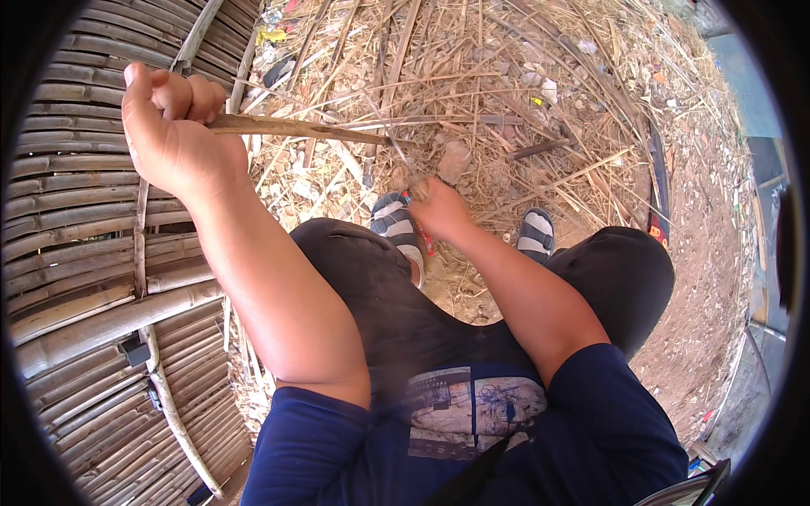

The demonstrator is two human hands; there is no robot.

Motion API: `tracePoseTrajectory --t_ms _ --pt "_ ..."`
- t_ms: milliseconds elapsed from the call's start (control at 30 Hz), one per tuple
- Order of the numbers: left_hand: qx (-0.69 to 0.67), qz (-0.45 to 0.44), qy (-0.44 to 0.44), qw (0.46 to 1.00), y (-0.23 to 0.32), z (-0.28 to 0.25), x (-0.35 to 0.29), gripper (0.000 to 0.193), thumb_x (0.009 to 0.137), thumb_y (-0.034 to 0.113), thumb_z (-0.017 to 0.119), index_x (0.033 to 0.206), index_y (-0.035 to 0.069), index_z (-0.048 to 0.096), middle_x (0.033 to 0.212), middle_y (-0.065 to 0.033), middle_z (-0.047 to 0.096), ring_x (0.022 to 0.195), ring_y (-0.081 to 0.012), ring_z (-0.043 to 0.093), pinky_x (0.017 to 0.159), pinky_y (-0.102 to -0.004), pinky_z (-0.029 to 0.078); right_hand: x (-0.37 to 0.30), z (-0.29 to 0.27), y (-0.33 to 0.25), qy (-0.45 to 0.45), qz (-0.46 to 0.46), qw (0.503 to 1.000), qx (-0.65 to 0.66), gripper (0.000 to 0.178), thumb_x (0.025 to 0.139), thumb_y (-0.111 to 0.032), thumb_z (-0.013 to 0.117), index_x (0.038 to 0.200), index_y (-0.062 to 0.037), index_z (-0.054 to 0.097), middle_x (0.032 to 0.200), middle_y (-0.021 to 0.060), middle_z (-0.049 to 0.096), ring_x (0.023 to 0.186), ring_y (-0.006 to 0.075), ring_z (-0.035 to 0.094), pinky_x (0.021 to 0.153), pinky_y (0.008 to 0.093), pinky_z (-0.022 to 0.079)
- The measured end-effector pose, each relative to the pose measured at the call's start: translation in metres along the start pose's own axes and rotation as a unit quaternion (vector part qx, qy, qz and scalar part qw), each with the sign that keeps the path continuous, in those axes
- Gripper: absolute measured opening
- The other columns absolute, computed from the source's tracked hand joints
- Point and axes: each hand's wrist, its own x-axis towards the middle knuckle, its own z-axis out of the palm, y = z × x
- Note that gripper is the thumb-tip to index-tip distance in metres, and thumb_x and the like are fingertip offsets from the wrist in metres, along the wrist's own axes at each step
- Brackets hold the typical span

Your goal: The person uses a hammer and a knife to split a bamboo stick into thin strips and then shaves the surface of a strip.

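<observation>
Fingers of left hand [173,126] clamp bamboo strip [312,129]; right hand [439,207] grips red-handled knife [419,226]. Step: shaving strip; next stroke probably needs firm hold.

Few such things show. A crumpled yellow wrapper [272,34] lies in the straw at about eleven o'clock, near the top edge, with a small pale plastic scrap [271,15] just above it. At about three o'clock a long dark curved strip [658,190] lies on the dirt, and its lower end carries a red label [657,234] with light markings. A small white scrap [549,89] lies in the straw at one o'clock.
</observation>
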Motion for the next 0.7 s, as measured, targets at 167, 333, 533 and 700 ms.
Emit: tracePoseTrajectory --t_ms 167,333,533,700 --pt "0.001 -0.008 0.023 1.000 0.001 -0.008 0.002 0.028 0.095 0.024 0.064 0.076 0.007 0.051 0.058 0.0027 0.030 0.050 -0.0110 0.026 0.053 -0.0304 0.025 -0.013 -0.009 -0.051 -0.072 -0.092 0.990 0.080 0.040 0.080 -0.021 0.068 0.114 -0.0014 0.060 0.101 0.0257 0.069 0.098 0.0426 0.067 0.084 0.0513 0.051" --pt "0.016 -0.026 0.045 0.999 0.003 -0.004 0.000 0.026 0.098 0.024 0.061 0.079 0.011 0.049 0.061 0.0027 0.026 0.056 -0.0127 0.023 0.058 -0.0310 0.026 -0.003 0.009 0.026 0.007 0.000 1.000 0.008 0.045 0.080 -0.025 0.070 0.117 0.0005 0.062 0.099 0.0249 0.070 0.095 0.0420 0.068 0.084 0.0488 0.053" --pt "-0.006 -0.021 0.014 1.000 0.002 -0.004 0.001 0.027 0.098 0.025 0.061 0.079 0.010 0.049 0.060 0.0031 0.026 0.055 -0.0123 0.022 0.058 -0.0306 0.025 0.007 0.011 0.050 0.014 0.070 0.997 -0.036 0.047 0.080 -0.027 0.070 0.117 0.0022 0.062 0.100 0.0260 0.070 0.098 0.0426 0.068 0.085 0.0488 0.053" --pt "0.006 -0.018 0.012 1.000 0.003 0.006 -0.005 0.029 0.097 0.026 0.063 0.077 0.010 0.049 0.060 0.0032 0.026 0.055 -0.0120 0.022 0.058 -0.0303 0.025 -0.004 -0.002 -0.020 -0.025 -0.067 0.995 0.069 0.044 0.081 -0.022 0.070 0.116 0.0031 0.059 0.096 0.0280 0.069 0.094 0.0434 0.068 0.081 0.0483 0.052"
